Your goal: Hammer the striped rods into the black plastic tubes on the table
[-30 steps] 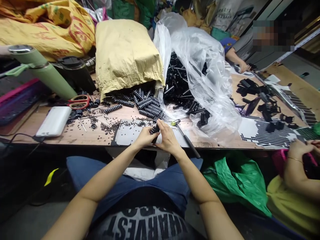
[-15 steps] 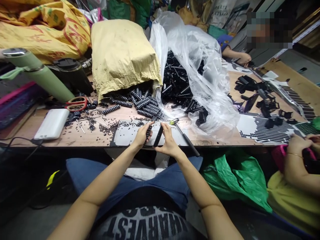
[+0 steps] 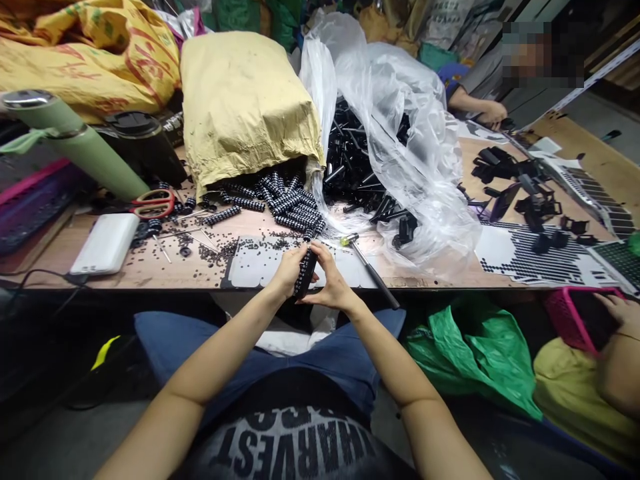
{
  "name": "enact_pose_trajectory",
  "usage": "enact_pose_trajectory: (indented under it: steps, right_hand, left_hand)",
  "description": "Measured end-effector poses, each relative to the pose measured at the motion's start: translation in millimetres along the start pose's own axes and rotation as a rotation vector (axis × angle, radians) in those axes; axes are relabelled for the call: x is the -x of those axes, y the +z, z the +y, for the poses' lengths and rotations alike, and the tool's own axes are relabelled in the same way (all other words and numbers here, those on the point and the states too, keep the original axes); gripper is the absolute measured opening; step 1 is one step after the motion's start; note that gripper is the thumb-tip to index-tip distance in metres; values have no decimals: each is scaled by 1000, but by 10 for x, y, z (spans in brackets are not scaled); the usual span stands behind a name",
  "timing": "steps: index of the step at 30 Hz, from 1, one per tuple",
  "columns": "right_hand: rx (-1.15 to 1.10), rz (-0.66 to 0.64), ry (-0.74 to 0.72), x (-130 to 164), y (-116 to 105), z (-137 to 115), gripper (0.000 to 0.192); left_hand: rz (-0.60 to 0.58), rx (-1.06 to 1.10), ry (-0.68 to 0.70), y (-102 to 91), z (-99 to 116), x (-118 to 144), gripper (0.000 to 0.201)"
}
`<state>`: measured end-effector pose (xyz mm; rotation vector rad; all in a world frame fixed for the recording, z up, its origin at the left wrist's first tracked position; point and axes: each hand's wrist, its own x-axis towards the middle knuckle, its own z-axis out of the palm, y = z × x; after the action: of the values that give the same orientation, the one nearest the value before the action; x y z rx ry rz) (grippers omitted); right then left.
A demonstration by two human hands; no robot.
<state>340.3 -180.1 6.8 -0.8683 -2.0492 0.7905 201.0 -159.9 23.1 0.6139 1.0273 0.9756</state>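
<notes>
At the table's front edge, my left hand is closed round a black ribbed roller with rows of small white characters. My right hand grips a long, smooth black plastic piece between thumb and fingers. The two parts are together, side by side and slightly tilted; whether they interlock cannot be made out. Just beyond my hands lies a pile of similar rollers, spilling from a yellow sack. Under and beside my hands is a pale sheet with tiny black bits on it.
A small hammer lies right of my hands. Behind it, a clear plastic bag holds black plastic parts. To the left are red-handled scissors, a white box and a green bottle. Co-workers' hands show at right.
My right hand has moved left, bringing the smooth black piece against the roller in my left hand. At lower right, a co-worker's arm has shifted, uncovering a pink basket.
</notes>
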Motion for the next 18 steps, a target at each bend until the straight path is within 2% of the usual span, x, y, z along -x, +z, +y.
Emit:
enact_pose_trajectory:
  steps: [8, 14, 16, 18]
  right_hand:
    - [-126, 0, 75, 50, 33, 109, 112]
    - [-72, 41, 195, 53, 70, 153, 106]
    - [0, 76, 225, 70, 114, 213, 106]
    - [103, 126, 254, 99, 177, 279, 105]
  left_hand:
    - [-9, -60, -46, 57, 23, -3, 40]
    - [-11, -148, -110, 37, -31, -166, 35]
    - [-7, -283, -11, 2, -113, -201, 35]
    - [4, -538, 240, -37, -236, -203, 34]
